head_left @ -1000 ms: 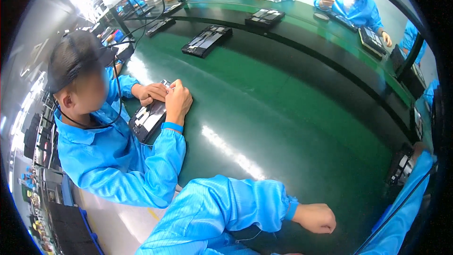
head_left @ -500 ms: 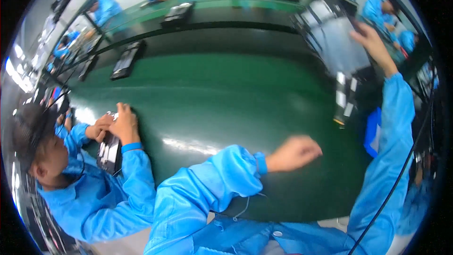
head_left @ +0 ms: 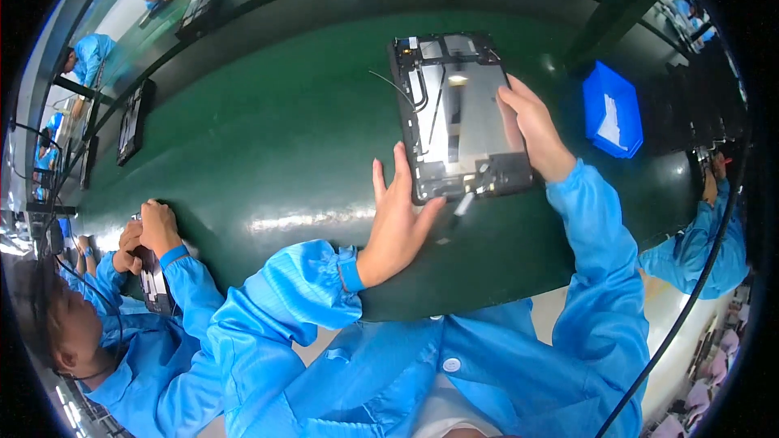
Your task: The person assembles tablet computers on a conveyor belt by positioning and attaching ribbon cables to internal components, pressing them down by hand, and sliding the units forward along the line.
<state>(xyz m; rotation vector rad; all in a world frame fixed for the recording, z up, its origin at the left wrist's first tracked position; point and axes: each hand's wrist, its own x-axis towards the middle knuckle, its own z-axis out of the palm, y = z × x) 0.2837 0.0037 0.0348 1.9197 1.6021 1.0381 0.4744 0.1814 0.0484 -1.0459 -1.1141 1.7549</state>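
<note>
An opened tablet (head_left: 480, 122), black-framed with a silvery inner face and thin dark cables, is in front of me, its inside facing up. My right hand (head_left: 534, 126) grips its right edge, thumb on the inner face and the other fingers hidden beneath. Beside its near left corner is my left hand (head_left: 393, 223), open with fingers spread. The left fingertips come up to the tablet's side; whether they touch it I cannot tell. A short pale strip (head_left: 465, 203) sticks out from the near edge of the tablet.
A blue bin (head_left: 613, 113) with white pieces inside stands to the right on the green table (head_left: 284, 130). At my left a co-worker's hands (head_left: 148, 235) work on another device (head_left: 154, 280). More devices, such as one dark unit (head_left: 135, 123), lie along the far left. A dark post (head_left: 621, 12) rises at the far right.
My right hand has brought the tablet from the far right to in front of me. My left hand has moved left and forward, its fingers now spread beside the tablet. The view has shifted too.
</note>
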